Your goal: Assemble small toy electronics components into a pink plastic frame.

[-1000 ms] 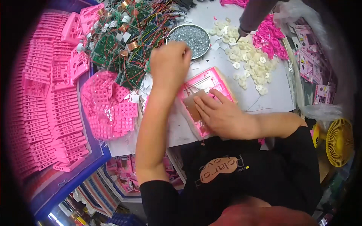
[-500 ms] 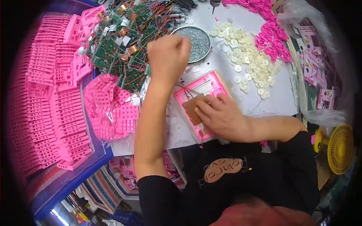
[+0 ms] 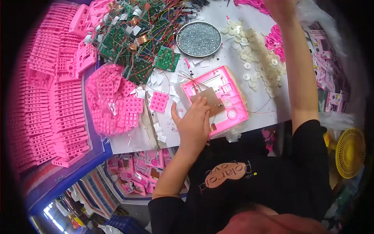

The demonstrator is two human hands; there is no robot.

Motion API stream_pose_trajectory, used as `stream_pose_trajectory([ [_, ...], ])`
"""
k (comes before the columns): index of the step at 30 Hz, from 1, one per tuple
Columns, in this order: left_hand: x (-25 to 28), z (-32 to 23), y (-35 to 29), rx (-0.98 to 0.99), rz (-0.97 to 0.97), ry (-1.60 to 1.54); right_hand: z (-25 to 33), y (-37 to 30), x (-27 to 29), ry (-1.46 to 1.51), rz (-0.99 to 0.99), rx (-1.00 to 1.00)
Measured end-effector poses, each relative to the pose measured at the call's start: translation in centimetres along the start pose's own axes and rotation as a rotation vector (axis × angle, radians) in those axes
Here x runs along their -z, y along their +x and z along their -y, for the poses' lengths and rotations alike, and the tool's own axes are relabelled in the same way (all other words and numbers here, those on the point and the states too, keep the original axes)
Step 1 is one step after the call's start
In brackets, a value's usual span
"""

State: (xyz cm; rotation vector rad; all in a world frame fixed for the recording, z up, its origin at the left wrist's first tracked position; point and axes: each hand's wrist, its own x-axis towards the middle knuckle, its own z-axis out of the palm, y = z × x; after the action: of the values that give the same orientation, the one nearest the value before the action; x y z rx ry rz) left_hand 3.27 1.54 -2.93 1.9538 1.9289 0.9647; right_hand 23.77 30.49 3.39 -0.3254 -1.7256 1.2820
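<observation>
Flatly, left hand [image 3: 193, 125] spread on brown board [image 3: 210, 100] — glossy pink casing [image 3: 230, 102], right hand [image 3: 280, 6] unclear.

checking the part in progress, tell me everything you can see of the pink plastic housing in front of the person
The pink housing is a shallow, roughly rectangular shell of glossy-looking plastic, lying open side up and slightly askew on the white table. Inside are moulded ribs and a round boss near one corner. A brownish circuit board sits in it, with thin red wires trailing across its top edge. The left hand rests fingers on the board and the housing's near edge. The right hand is away from it, reaching to the far side.
</observation>
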Motion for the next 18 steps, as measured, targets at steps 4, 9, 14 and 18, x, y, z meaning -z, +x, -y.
stream_pose_trajectory([
  [4,0.0,-0.1,-0.2,0.057,-0.03,-0.076,2.6,9.2,-1.0,-0.034,-0.165,-0.155],
  [9,-0.6,0.6,-0.9,0.052,-0.077,-0.057,4.5,0.7,-10.0,0.006,0.07,-0.241],
  [14,-0.5,0.5,-0.7,0.05,-0.077,-0.067,3.8,-7.3,-16.1,0.351,0.102,-0.087],
  [18,-0.4,0.5,-0.5,0.041,-0.113,-0.081,3.7,-8.4,-16.8,0.329,0.097,-0.168],
])
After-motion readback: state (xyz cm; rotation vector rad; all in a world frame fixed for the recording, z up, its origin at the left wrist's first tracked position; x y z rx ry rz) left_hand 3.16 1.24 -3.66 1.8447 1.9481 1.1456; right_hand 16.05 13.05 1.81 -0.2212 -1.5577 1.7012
